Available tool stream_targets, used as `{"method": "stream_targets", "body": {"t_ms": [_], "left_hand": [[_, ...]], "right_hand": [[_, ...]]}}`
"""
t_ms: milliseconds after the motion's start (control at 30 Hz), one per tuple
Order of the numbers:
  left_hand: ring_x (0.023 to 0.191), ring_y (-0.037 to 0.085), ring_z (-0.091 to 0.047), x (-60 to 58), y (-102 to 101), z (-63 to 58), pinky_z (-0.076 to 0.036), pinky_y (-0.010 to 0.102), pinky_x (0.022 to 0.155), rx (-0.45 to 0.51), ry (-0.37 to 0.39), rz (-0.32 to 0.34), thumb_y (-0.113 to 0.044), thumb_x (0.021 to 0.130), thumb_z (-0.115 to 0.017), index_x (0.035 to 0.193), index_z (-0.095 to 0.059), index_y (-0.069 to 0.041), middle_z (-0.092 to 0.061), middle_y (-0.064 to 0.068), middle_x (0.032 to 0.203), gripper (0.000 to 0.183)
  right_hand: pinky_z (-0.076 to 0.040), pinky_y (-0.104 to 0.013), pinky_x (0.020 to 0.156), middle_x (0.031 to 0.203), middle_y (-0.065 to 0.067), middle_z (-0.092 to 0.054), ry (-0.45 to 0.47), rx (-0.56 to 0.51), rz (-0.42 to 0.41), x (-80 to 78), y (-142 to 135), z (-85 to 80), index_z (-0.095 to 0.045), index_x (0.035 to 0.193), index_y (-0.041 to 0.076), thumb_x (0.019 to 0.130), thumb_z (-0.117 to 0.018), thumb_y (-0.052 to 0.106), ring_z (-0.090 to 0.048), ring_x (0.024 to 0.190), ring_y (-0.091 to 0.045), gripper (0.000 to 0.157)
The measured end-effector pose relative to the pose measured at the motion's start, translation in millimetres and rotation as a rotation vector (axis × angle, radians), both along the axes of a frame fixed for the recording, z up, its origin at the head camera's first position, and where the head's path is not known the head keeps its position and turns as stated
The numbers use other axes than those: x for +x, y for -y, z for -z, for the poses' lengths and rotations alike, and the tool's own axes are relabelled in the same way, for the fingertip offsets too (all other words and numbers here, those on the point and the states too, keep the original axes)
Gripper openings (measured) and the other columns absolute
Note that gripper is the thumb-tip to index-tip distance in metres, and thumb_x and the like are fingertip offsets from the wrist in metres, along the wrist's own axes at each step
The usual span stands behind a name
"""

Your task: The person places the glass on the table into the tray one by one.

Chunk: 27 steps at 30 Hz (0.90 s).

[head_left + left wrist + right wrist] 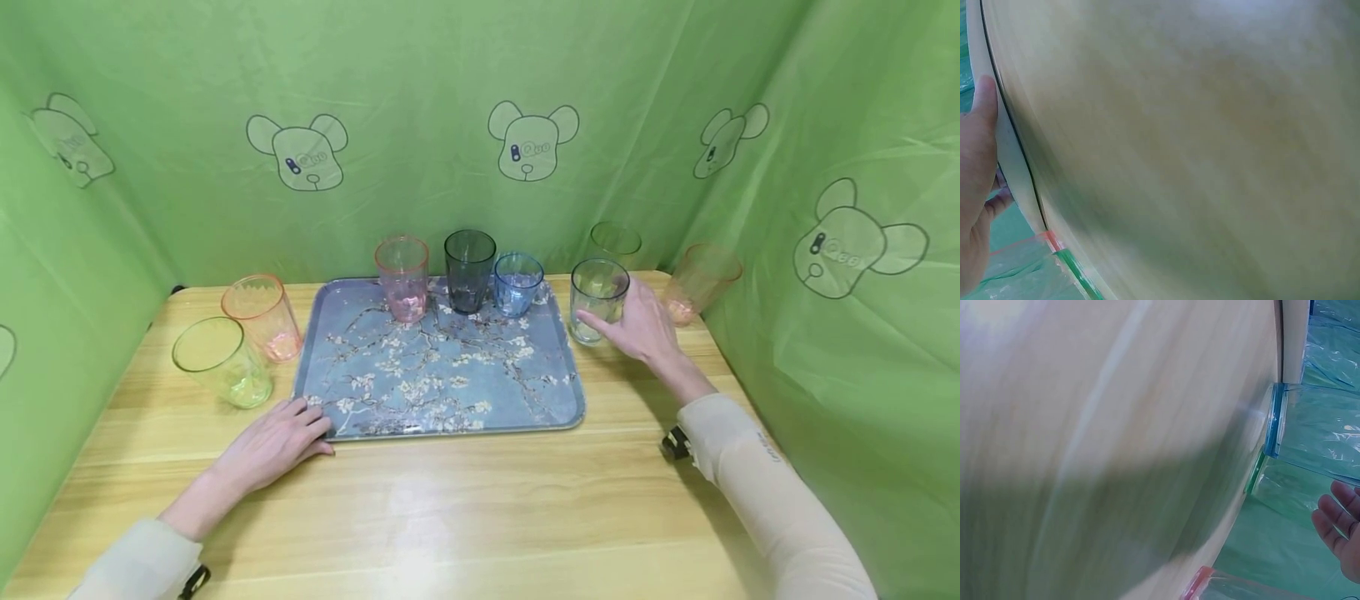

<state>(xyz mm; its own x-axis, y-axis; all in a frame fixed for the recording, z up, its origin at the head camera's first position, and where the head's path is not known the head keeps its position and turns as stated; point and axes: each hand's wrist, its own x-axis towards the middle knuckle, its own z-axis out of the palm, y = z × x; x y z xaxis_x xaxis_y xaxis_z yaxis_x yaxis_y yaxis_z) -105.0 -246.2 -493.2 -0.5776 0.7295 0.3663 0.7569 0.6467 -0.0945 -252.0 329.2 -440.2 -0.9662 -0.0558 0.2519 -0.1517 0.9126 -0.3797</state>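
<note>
My left hand (273, 442) rests at the near left corner of a blue blossom-patterned tray (420, 354), thumb by the near rim. In the left wrist view, the thumb and fingers lie along the tray's edge (1019, 175). Right of the tray stands a clear tumbler (588, 321) with a dark rim. My right hand (645, 321) is at its right side, thumb in front of the glass. From the right wrist, the fingers (1335, 519) look straight and beside the tumbler (1319, 415), not curled round it. Contact is unclear.
Along the tray's back stand a pink glass (402, 283), a dark grey glass (469, 279) and a short blue glass (517, 287). To the left are a yellow-green glass (243, 379) and an orange-pink glass (273, 329). Another green glass (615, 240) and pink glass (697, 287) flank my right hand.
</note>
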Motion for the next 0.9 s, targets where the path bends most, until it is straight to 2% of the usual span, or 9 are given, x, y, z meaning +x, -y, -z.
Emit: {"method": "stream_targets", "body": {"t_ms": [267,733,900], "left_hand": [[0.082,0.018,-0.051,0.4,0.0,0.7,-0.047,0.036,0.077,0.002,-0.001,-0.001,-0.04,0.087,-0.076,0.089,-0.059,-0.018,-0.058,-0.005,0.084,0.028],[0.082,0.018,-0.051,0.6,0.2,1.3,-0.047,0.036,0.076,0.009,-0.009,0.0,-0.041,0.086,-0.076,0.088,-0.058,-0.018,-0.058,-0.004,0.084,0.029],[0.082,0.018,-0.051,0.4,0.2,0.7,-0.047,0.036,0.076,0.009,-0.005,-0.004,-0.041,0.087,-0.076,0.089,-0.059,-0.019,-0.059,-0.004,0.084,0.028]], "right_hand": [[-0.044,-0.069,0.109,0.14,-0.032,-0.056,0.009,0.045,-0.02,4.9,0.3,-7.6,-0.04,0.152,-0.004,0.086,-0.072,0.073,-0.054,0.13,-0.051,0.106],[-0.05,-0.064,0.1,0.123,-0.029,-0.061,-0.072,0.143,-0.081,14.8,3.2,-26.2,-0.046,0.143,-0.006,0.082,-0.078,0.067,-0.06,0.113,-0.048,0.101],[-0.05,-0.061,0.098,0.116,-0.025,-0.063,-0.135,0.153,-0.129,18.3,8.3,-33.8,-0.05,0.138,-0.006,0.079,-0.083,0.062,-0.061,0.104,-0.044,0.096]]}}
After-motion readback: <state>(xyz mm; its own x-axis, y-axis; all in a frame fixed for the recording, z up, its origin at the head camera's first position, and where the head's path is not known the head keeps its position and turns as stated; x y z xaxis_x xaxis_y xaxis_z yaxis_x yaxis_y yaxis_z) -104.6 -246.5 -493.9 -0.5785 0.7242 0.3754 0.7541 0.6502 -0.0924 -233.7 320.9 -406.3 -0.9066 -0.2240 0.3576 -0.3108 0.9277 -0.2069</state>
